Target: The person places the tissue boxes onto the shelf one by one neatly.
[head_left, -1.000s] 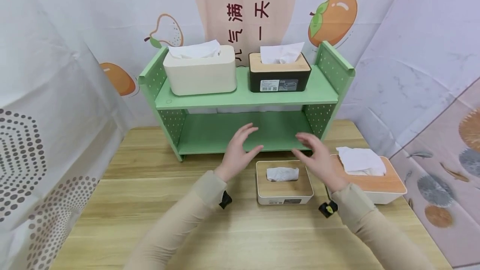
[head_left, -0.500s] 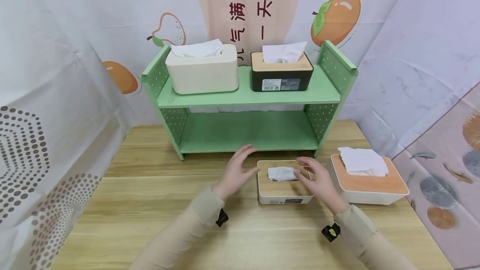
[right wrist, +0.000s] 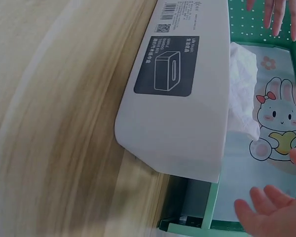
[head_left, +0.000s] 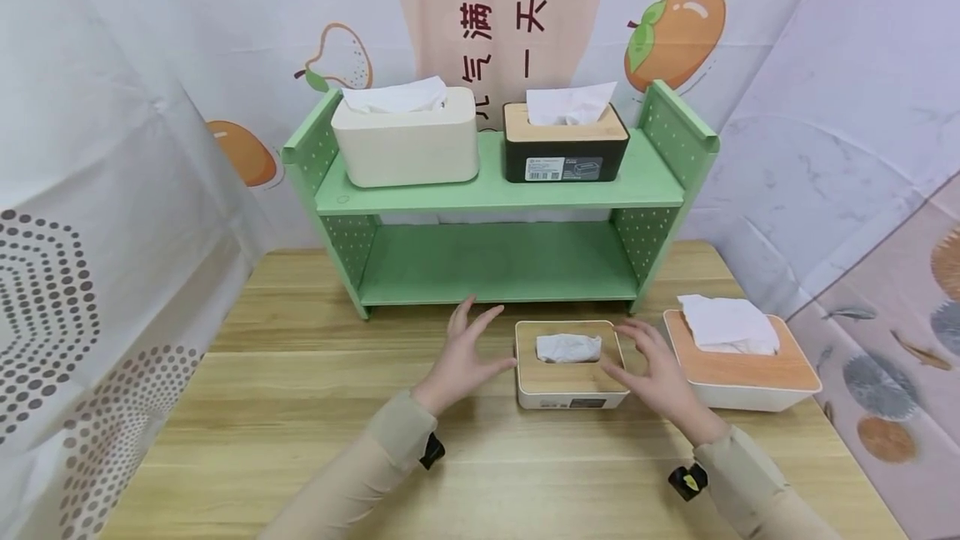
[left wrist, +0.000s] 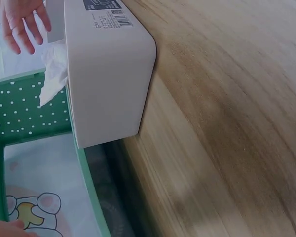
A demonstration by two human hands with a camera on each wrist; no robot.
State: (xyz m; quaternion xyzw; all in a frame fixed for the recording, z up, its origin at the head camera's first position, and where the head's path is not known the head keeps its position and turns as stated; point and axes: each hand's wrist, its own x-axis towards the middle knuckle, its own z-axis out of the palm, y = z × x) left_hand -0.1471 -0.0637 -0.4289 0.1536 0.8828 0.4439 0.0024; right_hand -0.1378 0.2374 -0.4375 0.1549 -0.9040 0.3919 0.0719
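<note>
A white tissue box (head_left: 555, 378) with a wooden lid and a tissue in its slot sits on the table before the green shelf (head_left: 495, 265). My left hand (head_left: 459, 363) is at its left side, fingers spread, the thumb tip right at the lid's edge. On the other side my right hand (head_left: 663, 373) has loosely bent fingers, and its fingertips overlap the lid's right edge in the head view. Neither hand grips the box. The right wrist view shows the box's printed front (right wrist: 172, 128) and my right fingers (right wrist: 261, 200) apart from it.
On the shelf's upper board stand a cream tissue box (head_left: 405, 148) and a black one (head_left: 566, 148) with a wooden lid. A larger white tissue box (head_left: 750, 396) lies close to my right hand. Printed cloth (head_left: 247, 40) hangs behind the shelf.
Both hands have come down from in front of the shelf to the two sides of the tissue box. Over the last half second they have spread slightly apart. The boxes stay put.
</note>
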